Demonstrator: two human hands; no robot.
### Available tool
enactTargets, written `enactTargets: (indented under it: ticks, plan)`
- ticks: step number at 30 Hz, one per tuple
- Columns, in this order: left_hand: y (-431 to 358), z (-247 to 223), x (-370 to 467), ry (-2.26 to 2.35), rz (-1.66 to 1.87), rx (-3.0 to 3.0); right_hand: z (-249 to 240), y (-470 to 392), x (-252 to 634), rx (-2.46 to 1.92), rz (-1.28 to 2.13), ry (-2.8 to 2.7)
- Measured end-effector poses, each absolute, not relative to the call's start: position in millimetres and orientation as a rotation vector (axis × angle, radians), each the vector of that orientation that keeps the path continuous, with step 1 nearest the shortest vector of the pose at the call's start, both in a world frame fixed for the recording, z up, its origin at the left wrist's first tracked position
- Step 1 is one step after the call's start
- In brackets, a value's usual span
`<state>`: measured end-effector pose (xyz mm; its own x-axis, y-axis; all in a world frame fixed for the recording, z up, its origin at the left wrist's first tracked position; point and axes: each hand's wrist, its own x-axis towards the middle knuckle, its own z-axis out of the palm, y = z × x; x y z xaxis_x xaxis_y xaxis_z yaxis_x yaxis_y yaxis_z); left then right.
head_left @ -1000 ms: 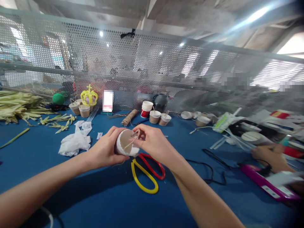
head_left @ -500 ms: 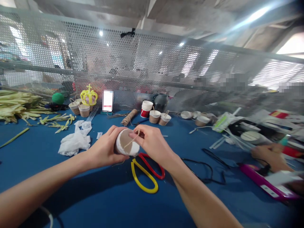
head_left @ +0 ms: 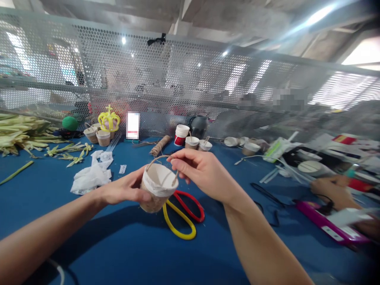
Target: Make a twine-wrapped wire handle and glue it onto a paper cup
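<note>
My left hand (head_left: 130,188) is wrapped around the side of a small brown cup (head_left: 154,200) with a white fabric-like rim, tilted slightly so its white inside shows. A thin twine handle (head_left: 157,158) arches over the cup's mouth. My right hand (head_left: 196,168) pinches this twine between thumb and fingers above the right side of the rim. On the blue table just below the cup lie scissors with one yellow and one red handle (head_left: 181,231); the cup hides their blades.
Crumpled white cloth (head_left: 90,176) and pale husk strips (head_left: 23,132) lie at left. Behind stand a twine roll (head_left: 160,145), similar cups (head_left: 103,138), a phone (head_left: 132,126) and a yellow crown-like piece (head_left: 109,120). At right, another person's hand (head_left: 329,190) is near a purple device (head_left: 329,221).
The cup has turned from lying sideways, mouth toward me, to nearly upright. Its twine handle now arches above the rim, and my right hand has moved slightly up and right, out of the mouth.
</note>
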<state>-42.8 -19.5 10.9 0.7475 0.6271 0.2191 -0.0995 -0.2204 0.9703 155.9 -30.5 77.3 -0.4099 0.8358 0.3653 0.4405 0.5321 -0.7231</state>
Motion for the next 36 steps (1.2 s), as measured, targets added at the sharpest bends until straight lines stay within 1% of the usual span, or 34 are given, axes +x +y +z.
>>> enactTargets:
  ticks: [15,27,33,36]
  plan:
    - [-21,11,-42,0.461,0.723,1.810,78,-38,156,-1.011,0.506,-2.094]
    - [-31,22,-43,0.567,0.775,2.012,83,-47,156,-0.977,0.346,-2.130]
    - [-34,24,-41,0.614,0.814,2.082,83,-49,156,-0.974,0.331,-2.100]
    - [-35,27,-40,0.640,0.890,2.185,83,-47,157,-0.983,0.364,-2.085]
